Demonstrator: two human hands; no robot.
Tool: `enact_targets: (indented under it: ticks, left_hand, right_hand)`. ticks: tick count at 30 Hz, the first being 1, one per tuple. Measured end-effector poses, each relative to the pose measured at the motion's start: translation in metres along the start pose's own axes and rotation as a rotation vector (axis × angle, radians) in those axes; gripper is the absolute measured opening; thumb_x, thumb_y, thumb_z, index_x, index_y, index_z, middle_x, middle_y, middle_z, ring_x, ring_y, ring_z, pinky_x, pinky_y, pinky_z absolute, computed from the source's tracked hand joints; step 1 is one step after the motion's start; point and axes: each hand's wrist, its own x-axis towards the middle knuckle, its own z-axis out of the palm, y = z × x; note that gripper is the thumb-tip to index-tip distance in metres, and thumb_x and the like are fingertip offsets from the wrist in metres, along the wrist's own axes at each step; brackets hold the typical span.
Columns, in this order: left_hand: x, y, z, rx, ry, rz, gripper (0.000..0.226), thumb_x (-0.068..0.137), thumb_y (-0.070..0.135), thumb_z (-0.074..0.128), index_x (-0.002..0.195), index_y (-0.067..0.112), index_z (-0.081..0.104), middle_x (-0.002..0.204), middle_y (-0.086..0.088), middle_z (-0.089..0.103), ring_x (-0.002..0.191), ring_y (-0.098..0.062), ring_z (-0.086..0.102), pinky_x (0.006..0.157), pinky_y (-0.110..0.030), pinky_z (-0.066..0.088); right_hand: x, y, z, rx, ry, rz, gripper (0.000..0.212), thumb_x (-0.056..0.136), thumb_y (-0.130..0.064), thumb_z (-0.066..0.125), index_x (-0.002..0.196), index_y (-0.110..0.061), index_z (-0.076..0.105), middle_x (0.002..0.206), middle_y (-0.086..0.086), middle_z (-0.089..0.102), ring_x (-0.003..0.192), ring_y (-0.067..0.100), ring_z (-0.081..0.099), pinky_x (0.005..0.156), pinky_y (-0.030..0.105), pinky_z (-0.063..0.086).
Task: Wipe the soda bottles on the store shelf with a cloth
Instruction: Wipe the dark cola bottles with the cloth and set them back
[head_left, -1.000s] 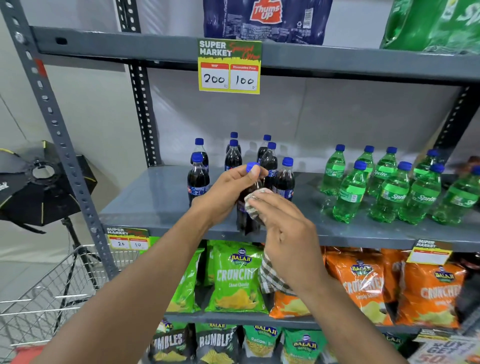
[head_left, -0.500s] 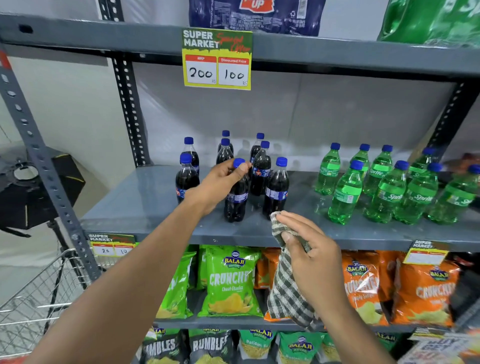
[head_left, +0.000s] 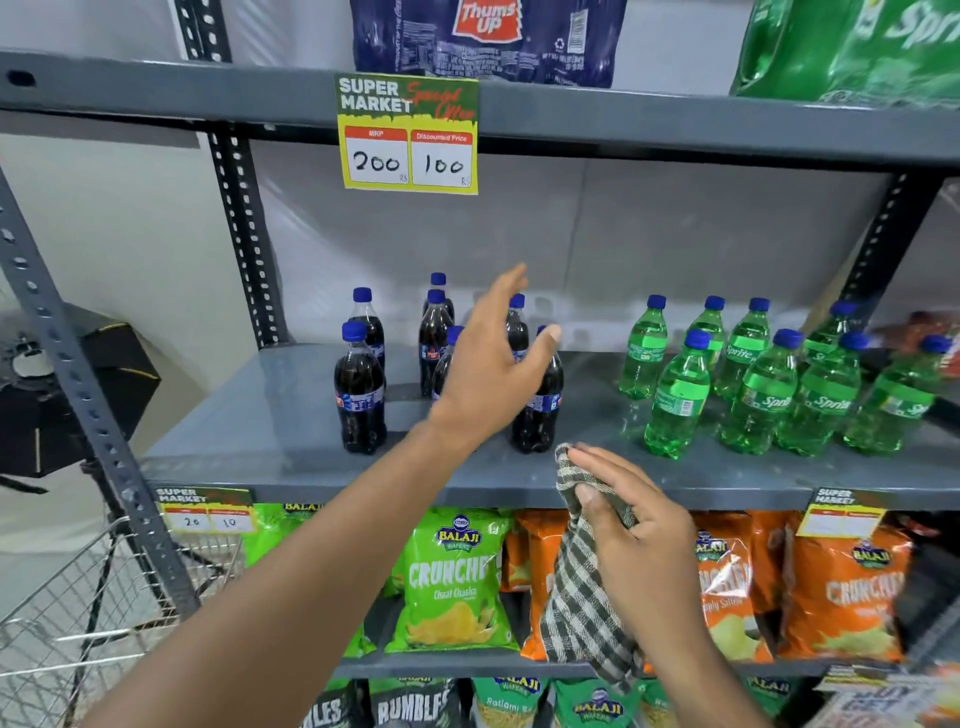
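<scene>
Several dark cola bottles (head_left: 360, 389) with blue caps stand on the grey middle shelf (head_left: 270, 415). To their right stand several green Sprite bottles (head_left: 675, 400). My left hand (head_left: 493, 364) hovers open in front of the cola group, fingers spread, holding nothing; it hides parts of two or three bottles. My right hand (head_left: 631, 525) is lower, at the shelf's front edge, shut on a green-and-white checked cloth (head_left: 582, 597) that hangs down in front of the snack bags.
A yellow price tag (head_left: 408, 135) hangs from the upper shelf, which carries wrapped Thums Up and Sprite packs. Green and orange crisp bags (head_left: 457, 577) fill the lower shelf. A wire shopping trolley (head_left: 78, 613) stands at the lower left, beside the slotted upright post (head_left: 78, 364).
My left hand set the cola bottle back on the shelf, let go and opened above the group. My right hand dropped away with the cloth to the shelf's front edge.
</scene>
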Motion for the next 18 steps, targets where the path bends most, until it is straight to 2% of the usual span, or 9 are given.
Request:
enact_targets:
  ticks: [2,3,6,8,10,12,13,16,18]
  left_hand:
    - [0.005,-0.004,0.014,-0.031,-0.066,-0.100,0.070,0.096,0.026,0.066,0.155,0.014,0.029,0.158,-0.003,0.040,0.141,-0.009,0.037,0.089,0.001,0.035]
    - [0.008,-0.007,0.020,-0.041,-0.095,-0.162,0.072,0.096,0.028,0.065,0.156,0.014,0.027,0.160,-0.003,0.036,0.144,-0.011,0.035,0.092,-0.002,0.035]
    - [0.016,-0.021,0.033,-0.037,-0.189,-0.342,0.071,0.096,0.039,0.063,0.155,0.016,0.029,0.159,-0.003,0.039,0.143,-0.019,0.038,0.105,-0.023,0.033]
    - [0.020,-0.027,0.039,-0.065,-0.240,-0.406,0.058,0.095,0.042,0.063,0.144,0.018,0.043,0.142,-0.002,0.055,0.129,-0.021,0.052,0.100,-0.028,0.038]
    - [0.022,-0.030,0.046,-0.069,-0.248,-0.441,0.039,0.095,0.045,0.063,0.123,0.018,0.058,0.114,0.000,0.067,0.106,-0.018,0.061,0.083,-0.028,0.045]
    - [0.024,-0.036,0.049,-0.036,-0.224,-0.463,0.038,0.095,0.048,0.061,0.098,0.010,0.063,0.090,-0.002,0.065,0.082,-0.014,0.059,0.071,-0.028,0.045]
    - [0.024,-0.038,0.049,-0.032,-0.208,-0.470,0.044,0.094,0.050,0.061,0.092,0.006,0.061,0.082,-0.003,0.060,0.075,-0.014,0.056,0.071,-0.031,0.047]
    - [0.022,-0.042,0.046,-0.070,-0.233,-0.455,0.054,0.089,0.058,0.061,0.106,0.007,0.067,0.093,0.003,0.065,0.085,-0.012,0.061,0.095,-0.042,0.052]
    - [0.014,-0.034,0.042,-0.197,-0.281,-0.393,0.038,0.094,0.048,0.062,0.110,0.015,0.073,0.108,0.008,0.073,0.100,-0.005,0.066,0.100,-0.037,0.051]
  right_hand:
    - [-0.002,0.000,-0.004,-0.003,0.005,-0.001,0.039,0.095,0.002,0.064,0.116,-0.029,0.074,0.123,-0.034,0.062,0.118,-0.017,0.052,0.090,-0.003,0.038]
    - [-0.003,0.000,-0.007,-0.007,0.011,0.000,0.039,0.095,0.001,0.063,0.116,-0.030,0.074,0.122,-0.032,0.064,0.119,-0.016,0.052,0.091,-0.003,0.038]
    - [-0.005,0.002,-0.021,-0.026,0.026,0.008,0.037,0.096,-0.002,0.064,0.117,-0.030,0.073,0.121,-0.029,0.066,0.120,-0.016,0.052,0.090,-0.004,0.037]
    - [-0.005,0.004,-0.030,-0.032,0.038,0.023,0.036,0.096,-0.003,0.064,0.117,-0.031,0.073,0.122,-0.032,0.065,0.119,-0.019,0.050,0.089,-0.005,0.037]
    - [-0.006,0.005,-0.036,-0.039,0.048,0.030,0.036,0.096,-0.004,0.064,0.117,-0.033,0.073,0.125,-0.035,0.060,0.118,-0.021,0.050,0.088,-0.005,0.037]
    - [-0.007,0.006,-0.039,-0.052,0.058,0.021,0.038,0.095,-0.003,0.064,0.114,-0.036,0.073,0.125,-0.036,0.059,0.118,-0.020,0.051,0.090,-0.005,0.037]
    - [-0.007,0.006,-0.040,-0.065,0.064,0.009,0.040,0.095,-0.003,0.065,0.113,-0.037,0.072,0.125,-0.036,0.060,0.118,-0.019,0.051,0.091,-0.004,0.036]
    - [-0.006,0.007,-0.042,-0.086,0.060,-0.005,0.042,0.094,0.000,0.065,0.114,-0.037,0.072,0.125,-0.034,0.062,0.120,-0.017,0.052,0.092,-0.003,0.036]
    - [-0.005,0.006,-0.044,-0.134,0.064,-0.060,0.042,0.094,0.005,0.064,0.117,-0.029,0.073,0.123,-0.028,0.067,0.122,-0.016,0.051,0.094,-0.003,0.037]
